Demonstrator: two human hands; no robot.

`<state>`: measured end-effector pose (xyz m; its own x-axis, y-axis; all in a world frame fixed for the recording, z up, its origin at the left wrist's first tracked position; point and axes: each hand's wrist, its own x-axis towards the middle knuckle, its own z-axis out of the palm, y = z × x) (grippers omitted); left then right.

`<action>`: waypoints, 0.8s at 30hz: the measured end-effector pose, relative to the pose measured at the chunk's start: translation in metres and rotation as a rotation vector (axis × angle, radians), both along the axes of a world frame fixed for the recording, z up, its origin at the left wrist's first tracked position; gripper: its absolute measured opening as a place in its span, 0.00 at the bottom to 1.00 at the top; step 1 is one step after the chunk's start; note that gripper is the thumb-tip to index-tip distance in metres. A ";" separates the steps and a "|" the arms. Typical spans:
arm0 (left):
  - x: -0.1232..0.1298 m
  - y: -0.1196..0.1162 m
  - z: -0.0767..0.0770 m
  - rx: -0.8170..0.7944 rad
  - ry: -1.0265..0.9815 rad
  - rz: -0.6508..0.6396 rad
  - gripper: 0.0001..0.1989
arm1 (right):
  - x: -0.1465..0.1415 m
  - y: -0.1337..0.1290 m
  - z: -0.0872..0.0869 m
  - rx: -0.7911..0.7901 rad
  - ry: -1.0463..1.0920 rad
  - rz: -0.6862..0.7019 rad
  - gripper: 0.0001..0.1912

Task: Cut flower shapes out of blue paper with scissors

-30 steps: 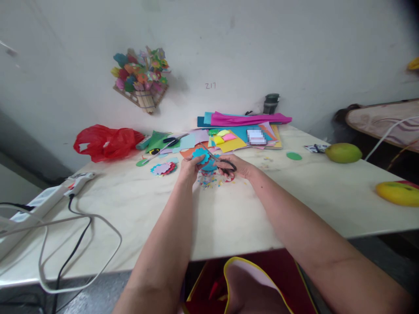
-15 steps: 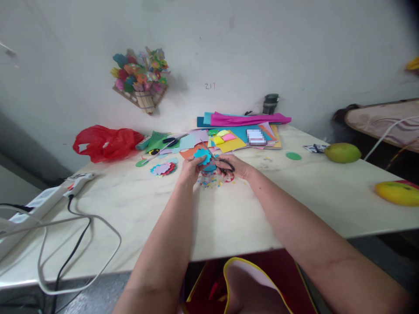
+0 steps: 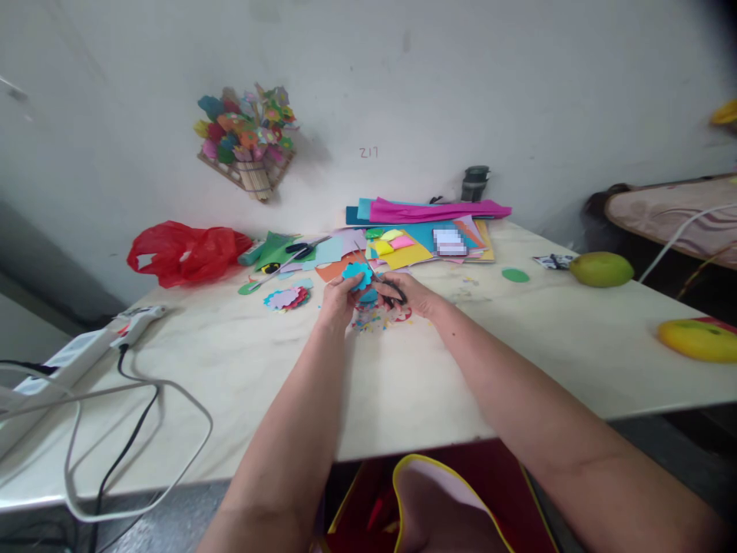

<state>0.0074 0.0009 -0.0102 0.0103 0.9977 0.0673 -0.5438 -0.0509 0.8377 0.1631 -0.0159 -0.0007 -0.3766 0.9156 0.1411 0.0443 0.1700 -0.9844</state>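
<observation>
My left hand point(image 3: 338, 298) pinches a blue scalloped paper piece point(image 3: 358, 275) between thumb and fingers above the table. In my right hand point(image 3: 410, 292) is a pair of scissors point(image 3: 397, 293) with dark handles, my fingers in the loops. Its blades reach up to the right edge of the blue paper; how far apart they are is hard to make out. Small coloured paper scraps point(image 3: 374, 319) lie on the table under both hands. A stack of scalloped paper pieces point(image 3: 288, 297), lilac, red and blue, rests left of my left hand.
Coloured paper sheets point(image 3: 414, 250), a phone point(image 3: 450, 242) and a second pair of scissors point(image 3: 299, 250) lie at the back. A red plastic bag point(image 3: 184, 253) sits back left. A power strip point(image 3: 69, 359) with cables is at left; a green mango point(image 3: 602, 269) and yellow mango point(image 3: 696, 340) at right.
The blue paper has turned slightly in my left hand. My right hand and the scissors have shifted a little to the left, closer to the paper.
</observation>
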 end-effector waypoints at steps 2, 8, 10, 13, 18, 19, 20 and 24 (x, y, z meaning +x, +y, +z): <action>0.001 -0.001 0.000 -0.004 -0.005 0.005 0.11 | -0.001 0.001 -0.001 -0.019 0.002 -0.010 0.12; 0.004 -0.001 -0.001 -0.001 -0.017 0.014 0.09 | -0.001 0.006 -0.005 -0.007 -0.001 -0.014 0.11; 0.005 -0.001 -0.001 -0.009 -0.021 0.024 0.09 | -0.001 0.006 -0.006 0.000 -0.003 -0.016 0.12; 0.006 -0.001 -0.002 -0.016 -0.035 0.038 0.08 | -0.001 0.007 -0.007 0.004 -0.005 -0.019 0.13; 0.008 -0.001 -0.002 -0.022 -0.038 0.050 0.10 | -0.002 0.007 -0.007 0.007 -0.001 -0.025 0.14; 0.008 -0.001 -0.002 -0.021 -0.037 0.049 0.10 | -0.002 0.007 -0.007 0.007 -0.001 -0.025 0.14; 0.008 -0.001 -0.003 -0.019 -0.039 0.047 0.11 | -0.002 0.006 -0.007 0.008 0.001 -0.025 0.14; 0.009 -0.001 -0.003 -0.015 -0.050 0.049 0.12 | -0.003 0.006 -0.008 0.009 0.012 -0.023 0.14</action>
